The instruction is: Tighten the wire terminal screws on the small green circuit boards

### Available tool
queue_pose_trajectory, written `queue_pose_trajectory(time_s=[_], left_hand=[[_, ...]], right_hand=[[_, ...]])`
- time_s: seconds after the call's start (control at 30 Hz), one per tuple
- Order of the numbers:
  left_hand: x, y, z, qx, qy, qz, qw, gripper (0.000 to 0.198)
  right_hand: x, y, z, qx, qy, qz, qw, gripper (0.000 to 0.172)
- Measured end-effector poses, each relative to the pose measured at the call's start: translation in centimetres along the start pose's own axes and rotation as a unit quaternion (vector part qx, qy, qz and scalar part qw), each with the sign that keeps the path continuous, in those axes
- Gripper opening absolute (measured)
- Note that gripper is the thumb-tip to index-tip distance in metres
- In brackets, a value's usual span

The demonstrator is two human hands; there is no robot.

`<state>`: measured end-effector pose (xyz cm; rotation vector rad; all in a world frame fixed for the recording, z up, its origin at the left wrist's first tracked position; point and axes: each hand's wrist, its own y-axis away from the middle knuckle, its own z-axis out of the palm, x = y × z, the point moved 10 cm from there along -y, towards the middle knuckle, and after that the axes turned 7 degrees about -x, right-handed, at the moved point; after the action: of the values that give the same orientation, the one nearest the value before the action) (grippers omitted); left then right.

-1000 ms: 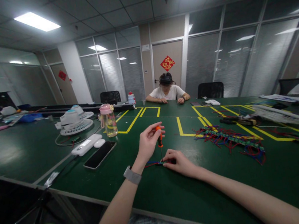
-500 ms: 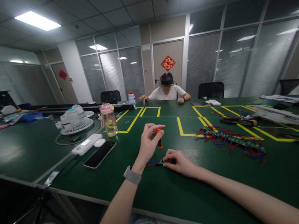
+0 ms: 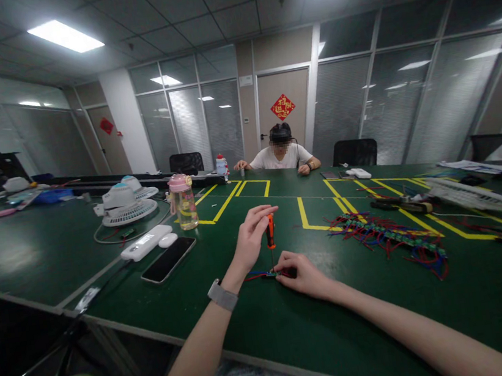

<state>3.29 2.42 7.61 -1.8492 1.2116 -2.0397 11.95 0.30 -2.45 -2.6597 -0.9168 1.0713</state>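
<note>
Down on the smooth green table (image 3: 365, 284), the little wired circuit board (image 3: 270, 274) lies pinched by the right hand (image 3: 304, 275) — and above it the left hand (image 3: 249, 239) pinches the upright screwdriver (image 3: 271, 236) at its orange-and-black handle. Beyond — glass partitions (image 3: 223, 117) with fine-slatted blinds.

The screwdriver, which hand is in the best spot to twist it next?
Probably the left hand: its fingers are at the top of the nearly upright screwdriver. The right hand is lower, fingertips at the board, so it seems better placed to steady that.
</note>
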Motion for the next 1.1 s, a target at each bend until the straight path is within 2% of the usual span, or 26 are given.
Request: queue_pose_trajectory(time_s=[0.1,0.3,0.43,0.5,0.7,0.9,1.1], left_hand=[[-0.6,-0.1,0.4,-0.014,0.057,-0.019,0.998,0.033],[0.2,0.1,-0.8,0.035,-0.048,0.007,0.998,0.021],[-0.2,0.0,0.2,-0.004,0.036,-0.008,0.999,0.03],[-0.5,0.0,0.4,-0.007,0.06,-0.024,0.998,0.034],[0.1,0.1,-0.8,0.035,-0.044,0.001,0.998,0.024],[-0.9,0.0,0.3,-0.012,0.088,-0.032,0.996,0.036],[0.3,0.2,-1.0,0.046,-0.054,0.005,0.997,0.022]], right_hand=[[0.1,0.0,0.1,-0.003,0.003,0.005,1.0,0.013],[0.6,-0.2,-0.1,0.004,-0.001,0.018,1.0,0.018],[0.7,-0.2,-0.2,0.009,-0.013,0.029,0.999,0.012],[0.8,-0.1,-0.2,0.012,-0.019,0.035,0.999,0.01],[0.8,0.0,-0.3,0.018,-0.021,0.033,0.999,0.006],[0.8,0.0,-0.3,0.02,-0.031,0.033,0.999,0.004],[0.7,0.0,-0.3,0.025,-0.02,0.029,0.999,0.005]])
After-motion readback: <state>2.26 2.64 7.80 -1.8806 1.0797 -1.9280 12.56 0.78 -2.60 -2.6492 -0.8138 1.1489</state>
